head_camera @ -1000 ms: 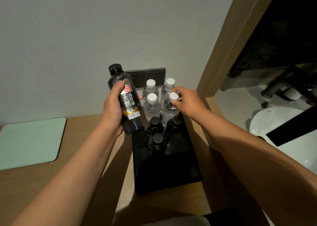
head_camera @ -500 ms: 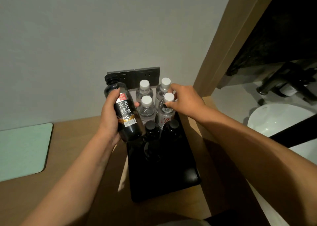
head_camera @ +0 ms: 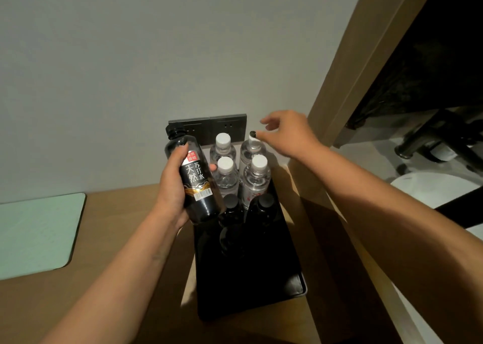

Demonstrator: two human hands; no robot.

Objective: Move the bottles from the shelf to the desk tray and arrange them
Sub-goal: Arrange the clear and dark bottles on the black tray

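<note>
- The near half of the black desk tray is bare, so by my reading there is room left for the bottle in hand
- Further in, three black-capped dark bottles stand upright on the tray: one nearest, two just behind it and; they are hard to separate from the dark tray, so whether they touch cannot be told
- The left hand is wrapped around the black soda-water bottle, fingers curled round its labelled body; the bottle hangs over the tray's left edge, not set down. Its long axis runs near upright but leans, cap pointing up and away to the left, base down toward the tray, label facing the camera
- Behind the dark bottles, four clear white-capped water bottles stand upright in a two-by-two block: front left, front right, back left, back right
- The right hand hovers by the back right bottle's cap, fingers loosely spread and holding nothing; one fingertip looks to be at the cap, though contact is unclear
- Judged progress: seven bottles placed, at least one to set down; the shelf is out of view, so whether more remain cannot be told
- Farthest, a dark socket plate sits on the wall behind the tray
</note>
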